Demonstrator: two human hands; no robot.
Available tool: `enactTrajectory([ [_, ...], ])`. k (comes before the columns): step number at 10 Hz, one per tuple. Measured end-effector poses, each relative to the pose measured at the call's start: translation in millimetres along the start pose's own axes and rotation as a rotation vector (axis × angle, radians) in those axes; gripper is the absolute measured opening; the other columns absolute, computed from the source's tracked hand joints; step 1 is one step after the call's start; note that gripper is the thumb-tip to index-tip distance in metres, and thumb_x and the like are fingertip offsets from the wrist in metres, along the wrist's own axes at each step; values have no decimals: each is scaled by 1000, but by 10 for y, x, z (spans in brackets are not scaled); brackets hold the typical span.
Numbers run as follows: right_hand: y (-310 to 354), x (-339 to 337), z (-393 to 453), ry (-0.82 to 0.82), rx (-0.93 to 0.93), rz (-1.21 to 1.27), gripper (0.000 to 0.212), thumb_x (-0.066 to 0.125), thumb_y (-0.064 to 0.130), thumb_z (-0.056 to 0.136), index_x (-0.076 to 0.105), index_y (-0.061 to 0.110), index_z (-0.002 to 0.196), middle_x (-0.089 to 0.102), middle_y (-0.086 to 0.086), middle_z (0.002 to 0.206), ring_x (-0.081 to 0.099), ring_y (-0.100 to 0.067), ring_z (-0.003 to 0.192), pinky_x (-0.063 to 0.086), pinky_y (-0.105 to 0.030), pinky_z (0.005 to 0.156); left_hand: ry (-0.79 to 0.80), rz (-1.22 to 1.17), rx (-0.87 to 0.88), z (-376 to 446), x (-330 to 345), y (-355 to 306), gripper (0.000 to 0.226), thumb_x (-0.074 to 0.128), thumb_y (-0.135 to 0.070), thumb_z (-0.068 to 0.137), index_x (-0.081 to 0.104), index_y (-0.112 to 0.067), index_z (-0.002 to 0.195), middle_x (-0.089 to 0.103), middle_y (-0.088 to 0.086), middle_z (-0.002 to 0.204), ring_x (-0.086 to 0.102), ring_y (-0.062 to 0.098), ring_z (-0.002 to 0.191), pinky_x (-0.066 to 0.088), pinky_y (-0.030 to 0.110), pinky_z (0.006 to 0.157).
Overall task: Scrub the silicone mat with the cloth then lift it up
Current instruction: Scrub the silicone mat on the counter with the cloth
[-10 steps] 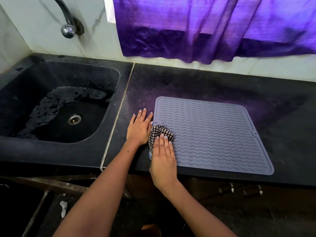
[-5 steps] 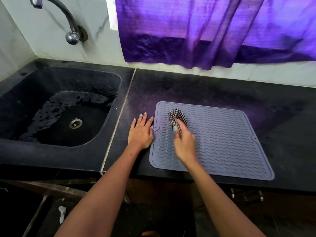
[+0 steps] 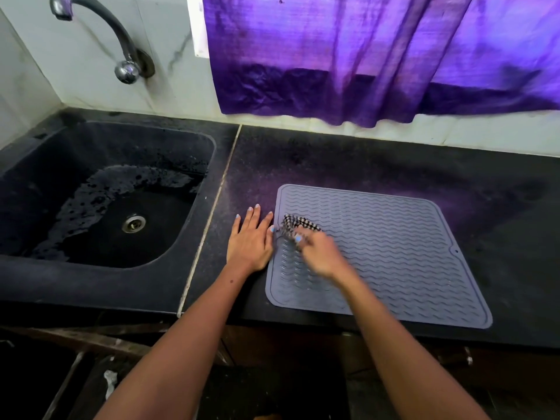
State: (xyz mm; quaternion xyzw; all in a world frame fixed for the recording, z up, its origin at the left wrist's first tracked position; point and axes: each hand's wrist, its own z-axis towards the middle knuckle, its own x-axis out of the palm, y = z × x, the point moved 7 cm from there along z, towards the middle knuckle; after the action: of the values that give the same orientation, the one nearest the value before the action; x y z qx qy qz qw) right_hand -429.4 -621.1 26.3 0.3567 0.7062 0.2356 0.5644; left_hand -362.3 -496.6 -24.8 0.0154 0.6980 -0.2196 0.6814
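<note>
Black stone desk [image 3: 348, 159] | left hand [image 3: 250, 241] flat, steadying grey ribbed silicone mat [image 3: 394, 253] | right hand [image 3: 321, 251] fingers (blurred) bunching checked cloth [image 3: 298, 224], scrubbing.

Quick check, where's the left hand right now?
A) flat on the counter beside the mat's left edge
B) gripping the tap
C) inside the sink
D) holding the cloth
A: the left hand lies flat with straight fingers on the dark counter, right by the left edge of the mat, while the right hand, blurred, holds the checked cloth on the mat.
</note>
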Motion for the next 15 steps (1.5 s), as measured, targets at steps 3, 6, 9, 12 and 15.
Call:
enactTrajectory([
  [3,140,-87,184,-314,-143,-260,51,42,5,94,30,10,144,29,-6,152,34,-20,137,19,-31,115,22,2,6,3,0,16,58,11,-43,96,16,-23,150,3,5,160,-3,17,147,-6,39,118],
  [6,38,295,274,-206,-220,-620,60,40,14,93,16,7,147,13,-9,157,9,-19,146,4,-31,119,21,30,2,1,3,-3,60,8,-42,94,14,-23,151,1,6,160,-3,18,147,-5,41,119],
  [9,140,-143,99,-351,-97,64,48,40,6,96,34,15,143,34,3,149,33,-15,137,17,-20,108,15,7,13,5,-21,6,53,19,-38,100,14,-23,151,1,6,160,-4,18,147,-4,41,119],
  [12,60,437,66,-301,-278,-579,67,42,7,89,11,7,148,11,-10,157,5,-19,146,-8,-27,114,18,22,12,3,-16,-6,53,20,-35,100,12,-24,151,0,6,160,-4,18,147,-5,40,119],
  [15,-102,-8,421,-45,-2,467,37,39,18,99,50,11,133,60,-7,125,55,-22,113,45,-38,99,19,-5,15,-8,-14,3,53,17,-39,100,13,-23,151,0,6,160,-5,18,147,-6,41,119],
])
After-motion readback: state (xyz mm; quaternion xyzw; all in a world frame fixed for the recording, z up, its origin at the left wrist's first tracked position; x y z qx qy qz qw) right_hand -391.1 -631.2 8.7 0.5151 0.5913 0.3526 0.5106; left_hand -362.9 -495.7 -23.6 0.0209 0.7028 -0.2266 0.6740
